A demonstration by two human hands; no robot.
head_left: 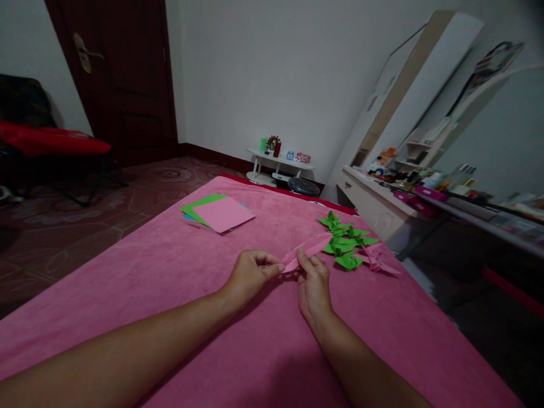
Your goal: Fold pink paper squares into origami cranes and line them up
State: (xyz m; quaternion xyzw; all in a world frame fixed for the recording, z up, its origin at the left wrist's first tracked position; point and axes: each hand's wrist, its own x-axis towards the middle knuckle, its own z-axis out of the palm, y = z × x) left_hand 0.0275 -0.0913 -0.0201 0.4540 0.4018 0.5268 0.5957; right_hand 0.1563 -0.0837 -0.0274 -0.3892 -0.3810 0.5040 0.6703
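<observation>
Both my hands hold a long, narrow folded pink paper [306, 250] just above the pink cloth-covered surface [178, 294]. My left hand [251, 273] pinches its near end with closed fingers. My right hand [313, 281] grips the same end from the right, thumb and fingers pressed on the fold. The paper's far tip points up and right toward a pile of folded green paper shapes [346, 241]. A folded pink paper shape [378, 262] lies at the right of that pile.
A stack of flat paper sheets, pink on top of green and blue [219, 213], lies at the far left of the surface. A low white shelf [280, 164] stands by the wall. A cluttered dresser [382, 198] is at right, a dark door [123, 73] at left.
</observation>
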